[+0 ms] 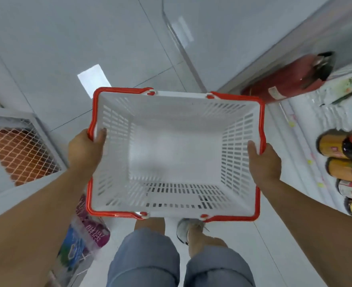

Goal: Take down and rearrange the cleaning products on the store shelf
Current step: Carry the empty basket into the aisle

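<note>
White slatted plastic is what I am holding: an empty basket (pixel 177 93), carried level in front of me over the floor (pixel 67 48). My left hand (pixel 86 150) is gripping its left rim and my right hand (pixel 264 162) is gripping its right rim. On each side my fingers are curling round the rim and the folded-down red handle (pixel 261 121), with the thumb hooking inside the wall. The basket is looking light and stiff, so it is riding steadily in this two-sided hold. The cleaning products I am after are, I am guessing, the yellow and orange bottles (pixel 334 147) standing in a row along the front edge of the shelf (pixel 307 141) on my right, well apart from the basket. I am judging them to be smooth, rigid plastic, probably full and therefore fairly heavy for one hand, and likely slick on the label. I am thinking each is best taken round the body just below its dark cap, not by the cap alone. A red fire extinguisher (pixel 285 79) is standing on the floor by the far end of that shelf, so I am minding it.
</note>
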{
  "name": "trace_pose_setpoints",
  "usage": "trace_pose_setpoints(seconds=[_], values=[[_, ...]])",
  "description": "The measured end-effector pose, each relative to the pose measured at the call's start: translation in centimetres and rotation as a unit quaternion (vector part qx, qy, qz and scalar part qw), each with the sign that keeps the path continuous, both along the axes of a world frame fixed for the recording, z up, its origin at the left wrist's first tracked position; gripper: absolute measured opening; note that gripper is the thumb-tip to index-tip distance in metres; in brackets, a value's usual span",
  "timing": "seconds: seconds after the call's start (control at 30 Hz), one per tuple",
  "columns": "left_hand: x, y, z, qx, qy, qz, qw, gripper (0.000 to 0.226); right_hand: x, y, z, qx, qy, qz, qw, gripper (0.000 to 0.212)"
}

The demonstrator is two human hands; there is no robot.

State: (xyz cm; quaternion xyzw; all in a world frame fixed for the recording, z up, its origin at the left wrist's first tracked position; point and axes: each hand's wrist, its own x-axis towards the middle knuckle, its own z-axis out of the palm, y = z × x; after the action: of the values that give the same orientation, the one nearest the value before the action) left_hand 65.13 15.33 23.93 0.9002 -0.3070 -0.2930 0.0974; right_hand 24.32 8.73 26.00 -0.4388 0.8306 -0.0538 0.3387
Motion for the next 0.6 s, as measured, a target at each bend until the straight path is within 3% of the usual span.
trace_pose_setpoints(seconds=[0.3,0.6], values=[[15.4,-6.7,2.3,0.008,0.001,0.062,0.998,0.044,17.4,-12.0,0.9,-0.003,-0.019,0.075,0.997,0.037],[28.2,-16.5,2.9,0.000,-0.016,0.170,0.985,0.042,33.7,-30.1,0.6,-0.005,-0.044,0.186,0.981,0.039]])
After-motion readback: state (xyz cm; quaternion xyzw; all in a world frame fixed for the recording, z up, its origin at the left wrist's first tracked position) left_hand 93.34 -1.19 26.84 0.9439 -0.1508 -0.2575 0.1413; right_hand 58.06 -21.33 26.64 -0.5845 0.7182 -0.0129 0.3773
